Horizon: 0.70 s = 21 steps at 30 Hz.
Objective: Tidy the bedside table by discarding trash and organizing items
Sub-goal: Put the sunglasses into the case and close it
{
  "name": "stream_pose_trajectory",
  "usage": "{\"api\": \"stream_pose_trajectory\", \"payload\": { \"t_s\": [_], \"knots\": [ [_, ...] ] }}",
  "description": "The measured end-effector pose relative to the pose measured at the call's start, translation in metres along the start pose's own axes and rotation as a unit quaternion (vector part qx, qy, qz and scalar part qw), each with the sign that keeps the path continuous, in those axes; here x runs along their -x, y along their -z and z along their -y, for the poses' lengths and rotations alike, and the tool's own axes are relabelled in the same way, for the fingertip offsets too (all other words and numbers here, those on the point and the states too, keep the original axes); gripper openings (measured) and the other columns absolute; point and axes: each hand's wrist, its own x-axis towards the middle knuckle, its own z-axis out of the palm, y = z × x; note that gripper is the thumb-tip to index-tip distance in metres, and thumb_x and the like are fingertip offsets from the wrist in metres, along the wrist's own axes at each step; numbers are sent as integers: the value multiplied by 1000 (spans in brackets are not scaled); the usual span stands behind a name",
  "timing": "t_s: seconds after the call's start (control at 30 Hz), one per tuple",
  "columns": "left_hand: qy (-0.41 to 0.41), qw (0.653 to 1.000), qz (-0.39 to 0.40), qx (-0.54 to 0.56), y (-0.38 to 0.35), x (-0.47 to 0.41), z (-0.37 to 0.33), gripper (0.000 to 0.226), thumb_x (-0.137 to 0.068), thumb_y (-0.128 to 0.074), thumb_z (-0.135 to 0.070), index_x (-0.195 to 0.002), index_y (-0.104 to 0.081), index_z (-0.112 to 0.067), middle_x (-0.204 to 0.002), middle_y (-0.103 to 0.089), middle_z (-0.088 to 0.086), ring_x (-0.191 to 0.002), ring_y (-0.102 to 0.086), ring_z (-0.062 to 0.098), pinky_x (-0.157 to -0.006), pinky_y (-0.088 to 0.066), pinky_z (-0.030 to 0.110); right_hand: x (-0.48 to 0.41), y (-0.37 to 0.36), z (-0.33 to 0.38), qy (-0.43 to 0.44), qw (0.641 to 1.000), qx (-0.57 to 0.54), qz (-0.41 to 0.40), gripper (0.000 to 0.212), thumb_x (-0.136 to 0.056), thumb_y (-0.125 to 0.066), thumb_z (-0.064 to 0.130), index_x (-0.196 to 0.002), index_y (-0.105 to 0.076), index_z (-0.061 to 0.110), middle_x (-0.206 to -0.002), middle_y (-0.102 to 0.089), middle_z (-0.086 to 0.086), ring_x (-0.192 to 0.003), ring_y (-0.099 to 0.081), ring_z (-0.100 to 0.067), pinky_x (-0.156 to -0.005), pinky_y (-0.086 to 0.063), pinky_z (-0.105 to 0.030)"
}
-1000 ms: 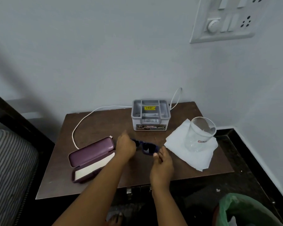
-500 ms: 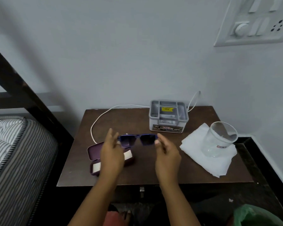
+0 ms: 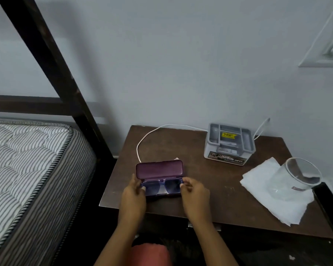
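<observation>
Blue sunglasses lie in the lower half of an open purple glasses case near the front left of the brown bedside table. My left hand pinches the left end of the frame and my right hand pinches the right end. The case lid stands up behind the glasses. A white cloth shows under the lenses inside the case.
A grey organizer box stands at the back of the table with a white cable running past it. A clear glass lies tilted on white tissue at the right. A striped mattress and dark bed frame are on the left.
Both hands carried the sunglasses from mid-air down and left into the open case. The view has swung left, bringing the mattress in.
</observation>
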Motion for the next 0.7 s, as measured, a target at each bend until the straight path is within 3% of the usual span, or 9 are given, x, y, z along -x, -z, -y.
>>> {"api": "stream_pose_trajectory", "payload": {
  "t_s": [0.1,0.23,0.37,0.43,0.6,0.7],
  "knots": [
    [-7,999,-2,-48,-1,1,7,47,-90,-46,4,-136,-46,-5,-138,-51,5,-121,-49,13,-86,-29,10,4,-2,-3,15,1000,-2,-22,24,-84,-55,-1,-104,-69,2,-100,-70,-16,-89,-67,-26,-85,-52,-33],
    [-14,998,-9,-67,-2,-3,17,53,-89,-49,1,-138,-46,-19,-127,-62,12,-117,-57,28,-94,-41,27,7,-5,-5,38,999,11,-33,26,-82,-54,-4,-102,-70,3,-98,-68,-15,-84,-66,-26,-81,-51,-31],
    [-18,996,-2,-86,-6,-1,21,57,-89,-52,-8,-141,-39,-26,-120,-66,13,-111,-60,31,-96,-48,42,7,-4,-9,45,998,22,-23,28,-86,-53,0,-110,-67,6,-104,-66,-10,-83,-63,-16,-76,-44,-13],
    [-23,995,6,-96,-8,0,21,56,-91,-52,-11,-142,-36,-25,-128,-62,11,-119,-56,30,-101,-45,43,7,-4,-10,51,998,36,-18,29,-89,-53,2,-114,-66,7,-107,-64,-7,-82,-59,-10,-73,-37,-6],
    [-60,992,7,-109,-13,-1,22,54,-93,-50,-11,-144,-35,-24,-138,-53,8,-125,-52,28,-103,-43,38,8,-5,-12,65,997,44,-24,30,-89,-53,3,-116,-65,8,-106,-64,-6,-82,-58,-10,-74,-38,-9],
    [-82,991,5,-103,-13,-3,24,50,-91,-53,-7,-137,-45,-24,-137,-55,4,-122,-54,24,-100,-41,29,9,-5,-14,67,997,27,-40,22,-87,-57,4,-105,-69,9,-95,-63,-2,-76,-60,-11,-68,-40,-7]
  ]
}}
